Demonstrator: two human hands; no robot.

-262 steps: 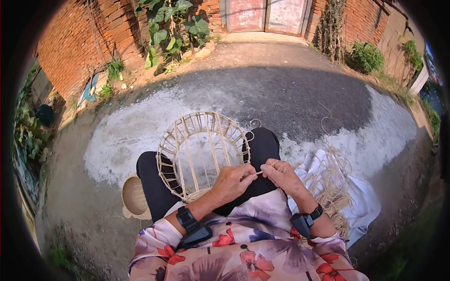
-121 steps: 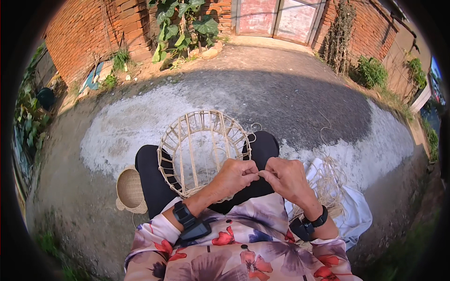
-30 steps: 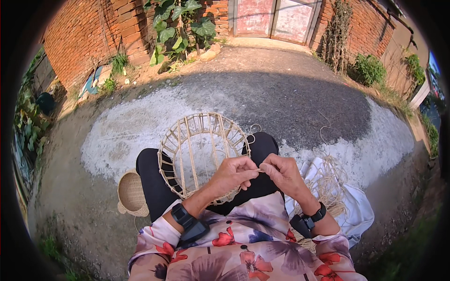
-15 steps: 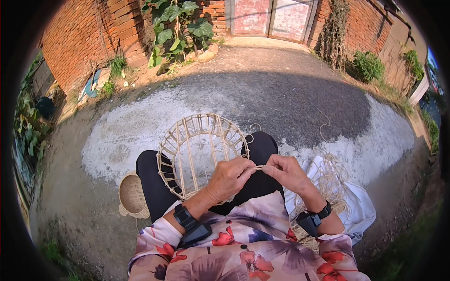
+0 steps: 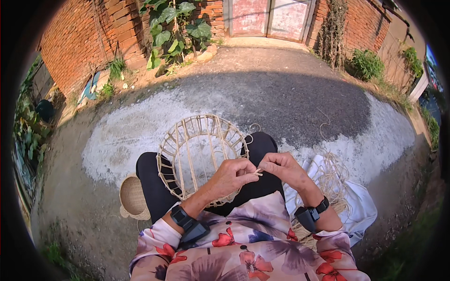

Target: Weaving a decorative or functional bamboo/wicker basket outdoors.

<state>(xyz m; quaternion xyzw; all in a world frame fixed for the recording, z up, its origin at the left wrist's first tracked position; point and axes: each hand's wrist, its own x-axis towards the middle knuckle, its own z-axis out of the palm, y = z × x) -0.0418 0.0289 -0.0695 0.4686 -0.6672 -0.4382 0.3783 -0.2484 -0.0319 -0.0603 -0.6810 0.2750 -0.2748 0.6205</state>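
A round open basket frame (image 5: 165, 140) of pale rods rests tilted on my lap between my knees, with several cords strung across it. My left hand (image 5: 230, 177) is closed in a pinch at the frame's near right side. From its fingertips sticks out a short end of pale cord (image 5: 258, 173). Close beside it, my right hand (image 5: 282, 169) pinches at the same cord end, thumb against forefinger. The fingertips nearly meet, and most of the cord between them is hidden.
A small woven basket (image 5: 134, 199) stands on the ground left of my knee. To my right, a tangle of loose cord (image 5: 335, 180) lies on a white sack (image 5: 361, 213). One thin cord (image 5: 323, 126) trails over the dark ground. Brick walls and a double door (image 5: 267, 18) stand beyond.
My right hand has shifted slightly left and up, its fingers now bent more tightly at the cord. The cord end by my left fingertips points more downward. The basket frame has barely moved.
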